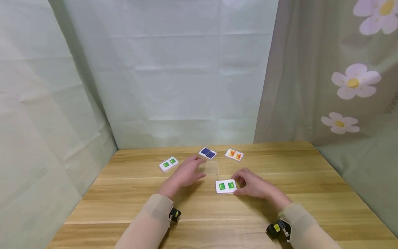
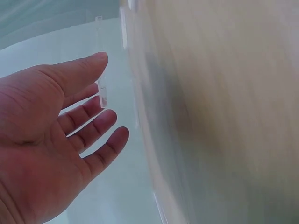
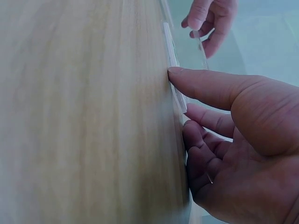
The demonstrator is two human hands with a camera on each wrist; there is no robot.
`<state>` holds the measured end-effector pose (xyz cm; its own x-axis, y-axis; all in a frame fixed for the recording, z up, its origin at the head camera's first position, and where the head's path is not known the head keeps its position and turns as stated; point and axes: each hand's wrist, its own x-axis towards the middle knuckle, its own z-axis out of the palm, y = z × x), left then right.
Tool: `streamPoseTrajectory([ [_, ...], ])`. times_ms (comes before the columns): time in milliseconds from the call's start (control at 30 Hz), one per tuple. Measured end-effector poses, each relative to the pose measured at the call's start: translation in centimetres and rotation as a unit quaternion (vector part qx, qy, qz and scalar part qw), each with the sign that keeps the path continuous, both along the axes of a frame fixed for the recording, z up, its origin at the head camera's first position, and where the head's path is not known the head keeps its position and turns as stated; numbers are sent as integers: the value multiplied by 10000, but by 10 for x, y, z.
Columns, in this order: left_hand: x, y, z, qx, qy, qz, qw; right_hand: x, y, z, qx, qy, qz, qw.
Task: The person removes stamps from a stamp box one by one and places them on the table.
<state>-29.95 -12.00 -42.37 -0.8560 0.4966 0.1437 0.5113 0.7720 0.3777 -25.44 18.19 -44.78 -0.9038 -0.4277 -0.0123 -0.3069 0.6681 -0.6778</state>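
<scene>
My left hand point(image 1: 188, 170) pinches a clear plastic plate point(image 1: 212, 168) by its left edge and holds it above the table. Edge-on, the plate point(image 2: 103, 95) shows between thumb and fingers in the left wrist view. A white card with two green pictures point(image 1: 226, 186) lies nearer the front. Its right end is between the thumb and curled fingers of my right hand point(image 1: 253, 184); the card's thin side point(image 3: 173, 51) meets the thumb in the right wrist view. Part of that end is hidden by the fingers.
Another green-picture card point(image 1: 168, 164) lies left of my left hand. Toward the back are a dark blue card point(image 1: 207, 153) and a card with orange-red pictures point(image 1: 234, 154). Pale curtains point(image 1: 174, 76) stand around the wooden table point(image 1: 124, 214).
</scene>
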Motion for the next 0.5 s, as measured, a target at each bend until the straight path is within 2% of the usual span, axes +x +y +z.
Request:
streamPoseTrajectory([
  [500,-11,-14,-8,-168,-117,101,9997,-1,2,-4,-19,-4,-46,10000],
])
